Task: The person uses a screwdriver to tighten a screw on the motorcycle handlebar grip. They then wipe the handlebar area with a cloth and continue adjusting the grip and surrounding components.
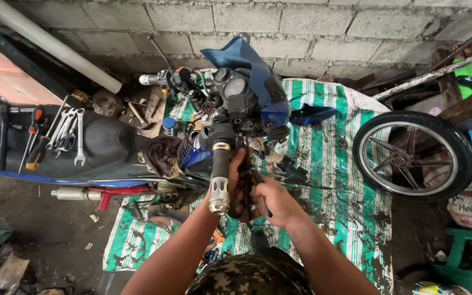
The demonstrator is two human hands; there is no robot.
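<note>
A partly stripped blue motorcycle (236,93) stands in front of me, its handlebar grip (219,177) pointing toward me. My left hand (237,180) reaches in just right of the grip, its greasy fingers curled around a dark part below the handlebar. My right hand (273,201) is closed around a thin dark tool or rod, held against the same spot. What exactly both hands grip is hidden by the fingers and grime.
A green-and-white striped tarp (329,180) covers the floor, with a detached wheel (411,154) on its right. Several wrenches and screwdrivers (64,134) lie on the black seat at left. A block wall (301,27) is behind, and green plastic furniture (465,257) stands at bottom right.
</note>
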